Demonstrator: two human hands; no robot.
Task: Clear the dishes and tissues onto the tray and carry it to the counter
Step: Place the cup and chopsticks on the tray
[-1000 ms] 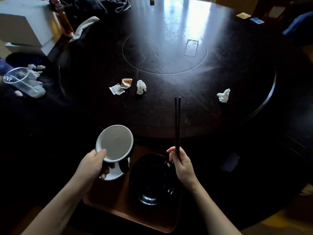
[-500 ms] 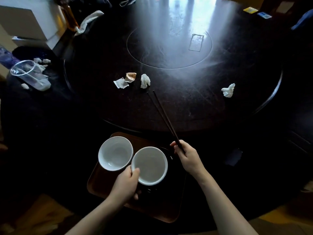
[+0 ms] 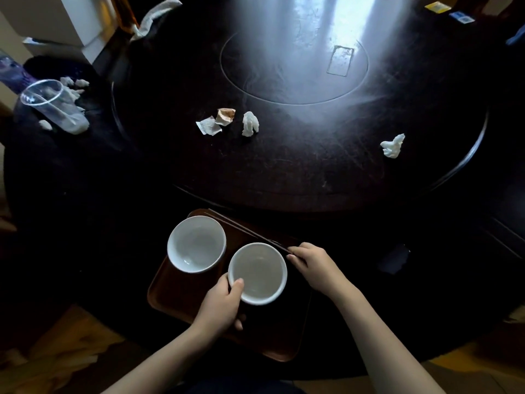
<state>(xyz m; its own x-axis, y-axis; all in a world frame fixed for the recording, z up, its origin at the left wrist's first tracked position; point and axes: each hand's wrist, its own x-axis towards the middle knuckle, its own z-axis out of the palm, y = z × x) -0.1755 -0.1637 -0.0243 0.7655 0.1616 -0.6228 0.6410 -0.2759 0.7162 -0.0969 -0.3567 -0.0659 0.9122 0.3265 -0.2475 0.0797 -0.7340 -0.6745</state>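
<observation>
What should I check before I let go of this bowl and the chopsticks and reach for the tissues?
1. Near bowl over the tray: ok, left hand grips its rim.
2. Bowl fully set down: cannot tell.
3. Far bowl on tray: ok, upright.
4. Chopsticks lying across the tray: ok, right hand holds their end.
5. Tissues on the turntable: not ok, none on tray.
6. Plastic cup far left: not ok, tipped over among tissue scraps.
</observation>
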